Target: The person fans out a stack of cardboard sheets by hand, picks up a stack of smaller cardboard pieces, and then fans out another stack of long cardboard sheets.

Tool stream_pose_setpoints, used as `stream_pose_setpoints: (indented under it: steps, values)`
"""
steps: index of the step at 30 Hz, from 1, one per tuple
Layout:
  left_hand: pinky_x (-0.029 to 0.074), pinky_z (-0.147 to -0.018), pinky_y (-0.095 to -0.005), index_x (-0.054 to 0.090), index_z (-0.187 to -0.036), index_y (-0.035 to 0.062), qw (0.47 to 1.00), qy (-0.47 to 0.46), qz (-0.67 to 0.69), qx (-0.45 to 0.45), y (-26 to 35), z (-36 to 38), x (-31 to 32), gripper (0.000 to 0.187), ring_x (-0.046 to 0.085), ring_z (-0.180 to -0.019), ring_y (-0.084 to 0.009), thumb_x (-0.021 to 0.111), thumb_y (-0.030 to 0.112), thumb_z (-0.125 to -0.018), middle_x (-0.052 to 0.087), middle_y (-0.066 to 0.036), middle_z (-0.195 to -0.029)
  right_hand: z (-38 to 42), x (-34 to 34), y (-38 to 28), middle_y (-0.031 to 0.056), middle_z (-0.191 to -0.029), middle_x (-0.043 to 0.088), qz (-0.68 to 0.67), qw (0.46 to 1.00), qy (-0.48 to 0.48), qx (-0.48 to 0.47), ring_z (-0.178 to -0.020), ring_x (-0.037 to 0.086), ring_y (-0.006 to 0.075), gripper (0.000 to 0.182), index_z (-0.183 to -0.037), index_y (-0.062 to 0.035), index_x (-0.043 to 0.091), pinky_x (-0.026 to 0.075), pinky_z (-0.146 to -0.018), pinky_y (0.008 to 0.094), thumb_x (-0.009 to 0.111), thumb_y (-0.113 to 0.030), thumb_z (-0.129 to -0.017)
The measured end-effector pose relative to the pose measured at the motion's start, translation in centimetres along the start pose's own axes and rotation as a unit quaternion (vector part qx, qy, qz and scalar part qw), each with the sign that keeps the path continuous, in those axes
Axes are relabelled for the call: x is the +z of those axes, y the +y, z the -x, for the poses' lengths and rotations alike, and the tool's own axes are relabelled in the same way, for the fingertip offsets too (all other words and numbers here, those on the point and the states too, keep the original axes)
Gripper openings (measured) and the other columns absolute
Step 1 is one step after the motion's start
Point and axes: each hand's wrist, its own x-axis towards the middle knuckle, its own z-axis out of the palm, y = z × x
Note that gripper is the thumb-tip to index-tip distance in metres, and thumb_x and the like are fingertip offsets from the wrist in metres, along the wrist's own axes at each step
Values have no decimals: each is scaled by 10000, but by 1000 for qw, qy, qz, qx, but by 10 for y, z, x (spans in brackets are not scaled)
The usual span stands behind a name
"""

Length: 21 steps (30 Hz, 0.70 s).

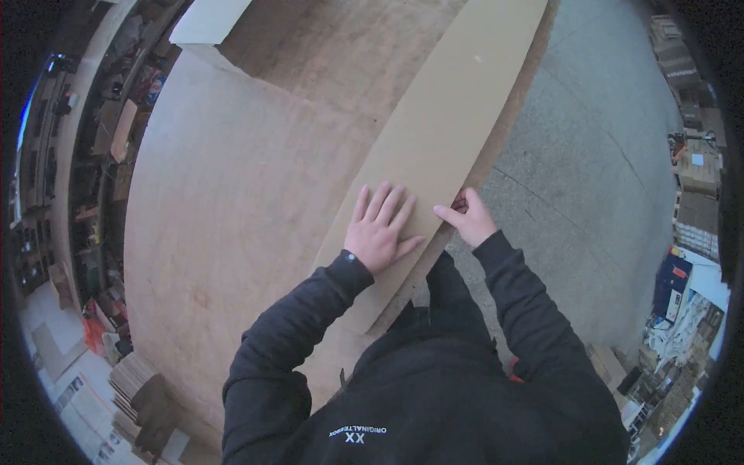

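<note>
A long, flat strip of brown cardboard (446, 116) lies slantwise along the right edge of a wooden table (225, 209). My left hand (380, 230) rests palm down on the strip, its fingers spread. At the strip's right edge, my right hand (470, 216) is closed in a pinch. Its thumb lies on top of the cardboard and the other fingers curl at the side, their tips partly hidden.
A white sheet or board (208, 22) is at the table's far left. Shelves with mixed goods (108, 147) line the left side. Stacked cardboard (138, 381) stands at lower left. Grey concrete floor (581, 163) and piled boxes (697, 167) are on the right.
</note>
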Motion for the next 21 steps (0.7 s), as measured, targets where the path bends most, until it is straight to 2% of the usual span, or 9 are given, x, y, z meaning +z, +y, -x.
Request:
stream_pose_setpoints:
  steps: [12,21]
  values:
    - [243,-1180,-546,521,-1409,113,999,-35,-5,-1,-1,9,2,724,380,-1420,-342,501,646,-920,425,-140,-1526,-4,-2,3,69,-1030,604,4,1000,-4,9,-918,596,172,432,-1068,-79,545,478,-812,304,801,-309,-807]
    - [241,-1181,-542,528,-1397,110,999,-42,-10,0,-1,12,2,716,376,-1423,-344,481,648,-925,418,-134,-1533,-6,-2,7,62,-1021,604,5,1000,-5,2,-897,588,164,431,-1068,-83,551,477,-793,299,803,-311,-804]
